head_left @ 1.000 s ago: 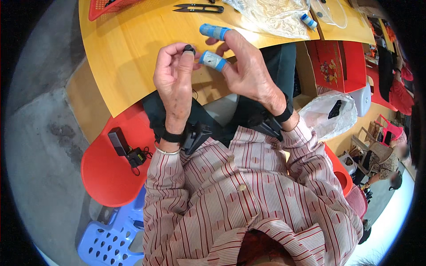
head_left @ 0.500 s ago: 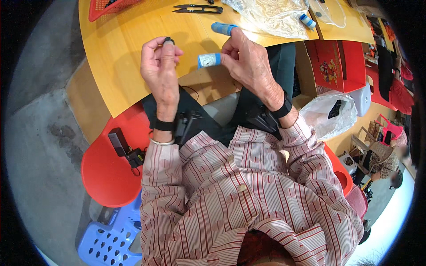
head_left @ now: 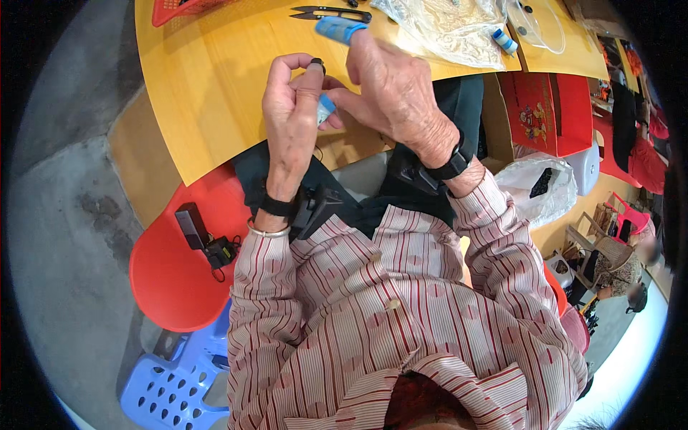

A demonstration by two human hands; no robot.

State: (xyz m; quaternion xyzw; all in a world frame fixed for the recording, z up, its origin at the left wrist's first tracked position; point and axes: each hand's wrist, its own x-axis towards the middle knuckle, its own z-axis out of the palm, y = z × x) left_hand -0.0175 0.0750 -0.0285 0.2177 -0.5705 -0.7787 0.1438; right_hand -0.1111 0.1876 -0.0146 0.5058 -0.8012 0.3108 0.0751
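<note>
Near the table's front edge, my left hand [head_left: 294,100] pinches a small black piece [head_left: 317,66] between thumb and forefinger. Its exact kind is too small to tell. My right hand [head_left: 398,89] is close on the right, its forefinger raised and apart from the thumb, and I see nothing held in it. A blue wrap [head_left: 340,30] covers that forefinger. Another wrap, blue and white [head_left: 325,109], is on the right thumb, which reaches to the left hand's fingers and is partly hidden behind them.
On the yellow table [head_left: 208,93] lie black thread snips [head_left: 330,13], a clear plastic bag [head_left: 451,32] and a blue-and-white roll [head_left: 504,41]. A red basket [head_left: 179,10] stands far left. Below right are a red box [head_left: 534,115] and a white bag [head_left: 537,190]; a red stool [head_left: 168,276] is left.
My right hand has moved left, bringing its wrapped thumb against my left hand. The left hand has shifted slightly right, still pinching the black piece.
</note>
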